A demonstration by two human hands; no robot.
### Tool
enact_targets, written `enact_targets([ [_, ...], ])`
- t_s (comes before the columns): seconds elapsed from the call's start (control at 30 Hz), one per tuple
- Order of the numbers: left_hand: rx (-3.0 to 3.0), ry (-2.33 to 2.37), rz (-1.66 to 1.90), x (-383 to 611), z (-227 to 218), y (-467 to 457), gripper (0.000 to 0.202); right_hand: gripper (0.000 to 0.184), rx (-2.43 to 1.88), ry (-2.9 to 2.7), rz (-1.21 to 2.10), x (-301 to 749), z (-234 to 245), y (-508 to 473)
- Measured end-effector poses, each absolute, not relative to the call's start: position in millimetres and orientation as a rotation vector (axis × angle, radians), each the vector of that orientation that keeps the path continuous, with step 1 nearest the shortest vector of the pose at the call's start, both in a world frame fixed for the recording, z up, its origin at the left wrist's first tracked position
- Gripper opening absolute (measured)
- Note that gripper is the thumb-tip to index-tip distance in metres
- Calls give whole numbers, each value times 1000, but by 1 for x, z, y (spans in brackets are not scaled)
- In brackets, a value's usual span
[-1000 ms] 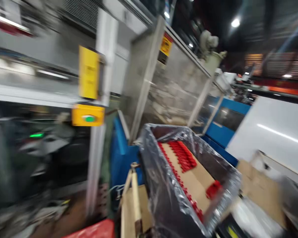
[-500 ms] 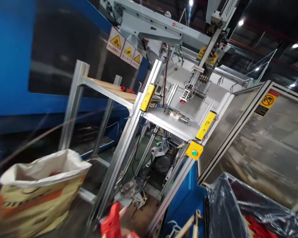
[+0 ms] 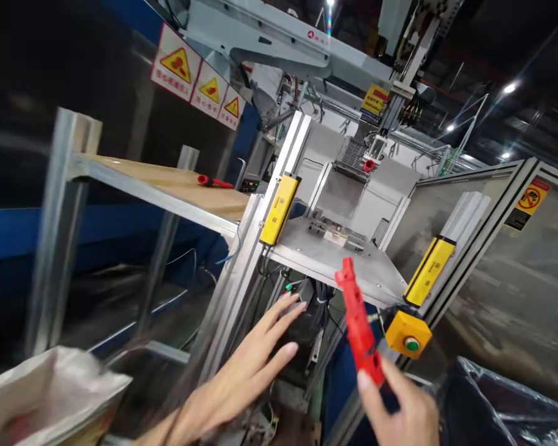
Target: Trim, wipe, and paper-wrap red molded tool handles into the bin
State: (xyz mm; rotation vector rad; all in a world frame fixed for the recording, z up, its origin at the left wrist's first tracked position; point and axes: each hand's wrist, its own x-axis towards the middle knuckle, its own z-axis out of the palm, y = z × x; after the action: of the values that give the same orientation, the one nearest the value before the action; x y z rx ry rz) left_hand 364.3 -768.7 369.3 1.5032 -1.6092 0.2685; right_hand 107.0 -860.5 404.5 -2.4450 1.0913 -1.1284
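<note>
Ceiling lights (image 3: 509,88), blue machine housing (image 3: 28,232), aluminium-framed guard panel (image 3: 502,279), triangular warning signs (image 3: 198,83)

Small ceiling lamps (image 3: 509,88) glow at about 2 o'clock against a dark roof (image 3: 474,43), leaving the far corners dim. Even, cool light falls on the steel plate (image 3: 325,260) at the centre, casting only faint shadows. The left hand (image 3: 242,378), right hand (image 3: 400,402) and red plastic part (image 3: 359,322) blur slightly with motion near 6 o'clock, and the woven sack (image 3: 51,396) smears at 7 o'clock. Aluminium uprights (image 3: 60,217) lean with wide-lens distortion near the edges, and dull glare sheets the guard panel (image 3: 506,272) at 3 o'clock.
</note>
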Motion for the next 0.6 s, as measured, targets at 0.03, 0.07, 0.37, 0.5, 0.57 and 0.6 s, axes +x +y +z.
enact_targets([
  [0.03,1516,-1633,352,377,380,-784,53,38,-2450,1168,-1189,124,425,-876],
  [0.07,1518,-1660,438,387,388,-800,54,42,-2526,1292,-1252,142,447,-892],
  [0.37,1472,-1814,872,437,397,-899,58,36,-2684,2018,-918,322,554,-1036],
  [0.5,1445,-1812,931,443,387,-908,56,39,-2640,2116,-875,363,557,-1080],
  [0.57,1447,-1804,927,441,384,-909,56,41,-2639,2134,-845,376,555,-1091],
  [0.6,1450,-1796,923,440,382,-910,56,44,-2653,2130,-835,382,554,-1095],
])
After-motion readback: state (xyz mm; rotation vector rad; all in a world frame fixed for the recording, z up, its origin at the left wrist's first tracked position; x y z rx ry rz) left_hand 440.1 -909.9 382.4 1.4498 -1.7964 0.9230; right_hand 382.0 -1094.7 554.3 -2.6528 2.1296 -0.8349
